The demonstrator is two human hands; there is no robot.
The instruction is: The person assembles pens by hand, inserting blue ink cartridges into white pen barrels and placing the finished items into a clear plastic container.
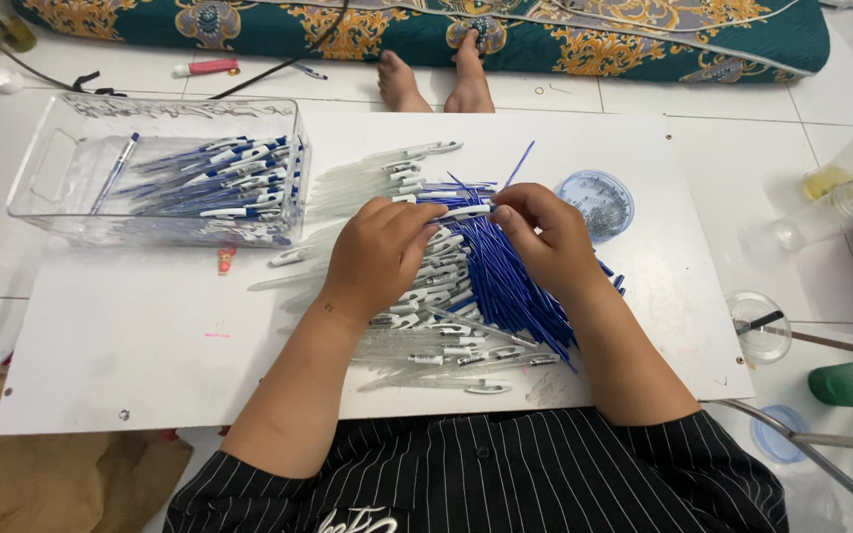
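Centre of the frame: left hand [379,255] and right hand [542,240] meeting over a heap of pen parts on a flat white board tabletop [130,345]. Between the fingertips of both, one white-and-blue plastic pen barrel [466,210], lying roughly level; left grip pinching its near end, right grip pressed together on the other end. Beneath the hands, a pile of thin blue ink refills [505,281] fanned toward the lower right, touching a spread of clear plastic pen barrels with white clips [426,341] in the lower middle. Upper left of the frame: a clear rectangular plastic bin [46,168] holding assembled blue-and-white pens [229,178]. Just right of the right hand, a small round pale-blue lidded tub [596,202] with tiny metal pieces inside. Top centre: two bare feet [436,79] on the white tiled floor [742,109], against a teal patterned mattress [644,44].
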